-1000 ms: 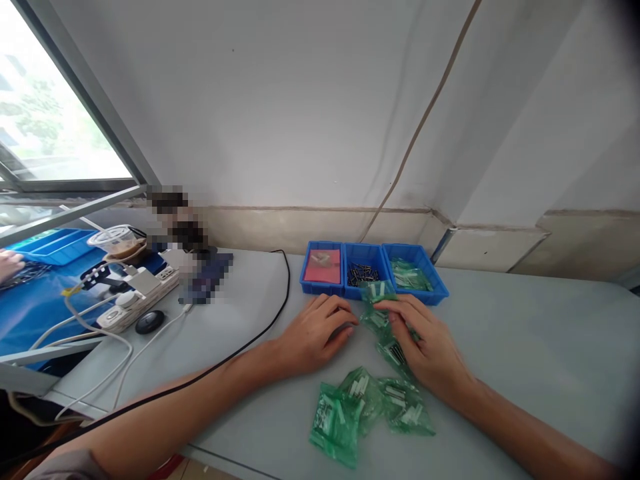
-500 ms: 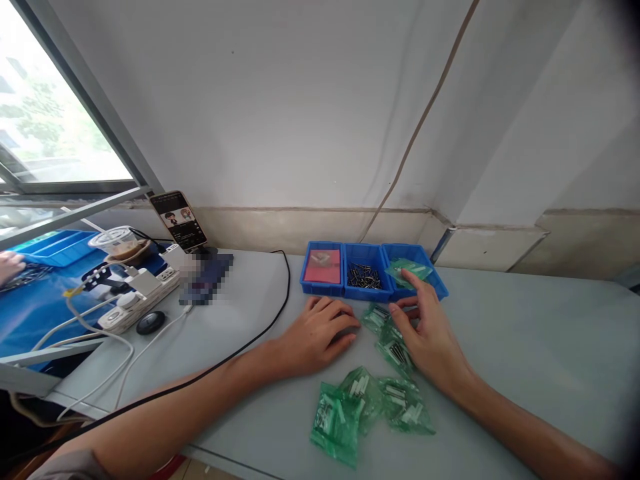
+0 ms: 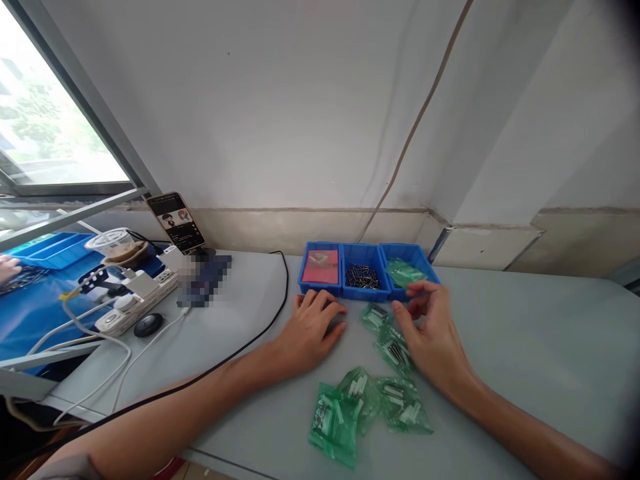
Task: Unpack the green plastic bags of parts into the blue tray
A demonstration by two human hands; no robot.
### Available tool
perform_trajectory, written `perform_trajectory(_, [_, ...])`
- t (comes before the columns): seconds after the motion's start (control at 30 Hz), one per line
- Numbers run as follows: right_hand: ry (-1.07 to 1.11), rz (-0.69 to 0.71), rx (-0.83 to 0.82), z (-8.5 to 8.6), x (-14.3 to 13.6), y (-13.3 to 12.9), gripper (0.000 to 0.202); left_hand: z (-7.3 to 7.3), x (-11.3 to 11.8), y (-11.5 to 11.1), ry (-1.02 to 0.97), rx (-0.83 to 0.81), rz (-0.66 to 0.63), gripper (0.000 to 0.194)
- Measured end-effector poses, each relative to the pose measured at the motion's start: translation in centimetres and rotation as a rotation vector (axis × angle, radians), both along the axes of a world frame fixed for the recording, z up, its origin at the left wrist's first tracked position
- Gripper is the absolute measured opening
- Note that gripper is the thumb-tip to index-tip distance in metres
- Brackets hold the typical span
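My left hand (image 3: 314,330) rests on the table in front of the left blue bin (image 3: 305,280), its fingers apart and nothing in them. Above the table, my right hand (image 3: 431,323) is held with curled, parted fingers and no object in its grasp. Close by it lie small green plastic bags (image 3: 395,352) with screws and white pieces inside. Nearer to me are several more filled green bags (image 3: 334,423). The middle bin holds loose screws (image 3: 363,276); the right bin holds green bags (image 3: 404,271). In the left bin is a pink sheet (image 3: 320,268) with something clear on it.
A black cable (image 3: 240,350) crosses the table and my left forearm. On the left are a propped phone (image 3: 176,221), a power strip (image 3: 120,319), a round black object (image 3: 149,325) and a lidded cup (image 3: 113,243). Another person's hand (image 3: 9,268) shows at the left edge.
My left hand has shifted slightly left, away from the green bags. The right hand's raised index finger has curled down, away from the right bin. The bags stay put.
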State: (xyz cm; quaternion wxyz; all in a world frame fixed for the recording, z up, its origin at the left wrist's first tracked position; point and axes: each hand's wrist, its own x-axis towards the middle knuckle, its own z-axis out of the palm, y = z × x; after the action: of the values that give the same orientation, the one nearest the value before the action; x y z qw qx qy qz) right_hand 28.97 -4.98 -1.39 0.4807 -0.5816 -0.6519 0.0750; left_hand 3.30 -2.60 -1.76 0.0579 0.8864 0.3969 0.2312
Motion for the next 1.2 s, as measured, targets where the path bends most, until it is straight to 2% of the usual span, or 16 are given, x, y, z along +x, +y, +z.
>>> perform_trajectory(0.07, [-0.124,0.083,-0.029,0.13,-0.13,-0.14,0.011,0.00,0.00,-0.01,-0.001,0.003,0.028,0.022])
perform_trajectory(0.2, [-0.404,0.204,-0.060,-0.11,-0.41,-0.38,0.016,0.03,-0.01,-0.02,-0.016,0.003,0.048,0.025])
perform_trajectory(0.3, [-0.480,0.241,-0.088,-0.32,-0.42,-0.55,0.017,-0.04,-0.06,0.03,-0.027,0.000,0.013,0.022])
perform_trajectory(0.57, [-0.506,0.434,-0.065,-0.10,-0.26,-0.75,0.026,-0.30,-0.07,0.58,-0.047,-0.086,-0.104,0.007])
perform_trajectory(0.67, [-0.510,0.455,-0.045,-0.05,-0.28,-0.69,0.025,-0.15,-0.03,0.53,-0.043,-0.097,-0.151,0.010])
perform_trajectory(0.9, [-0.511,0.477,0.012,0.37,-0.51,-0.82,0.021,0.13,-0.07,0.24,-0.039,-0.050,-0.160,0.026])
perform_trajectory(1.03, [-0.487,0.528,0.021,0.26,-0.46,-0.80,0.023,0.09,-0.16,0.33,-0.054,-0.029,-0.195,0.026])
perform_trajectory(1.2, [-0.510,0.555,-0.011,0.14,-0.38,-0.82,0.023,0.08,-0.12,0.33,-0.059,-0.030,-0.175,0.018])
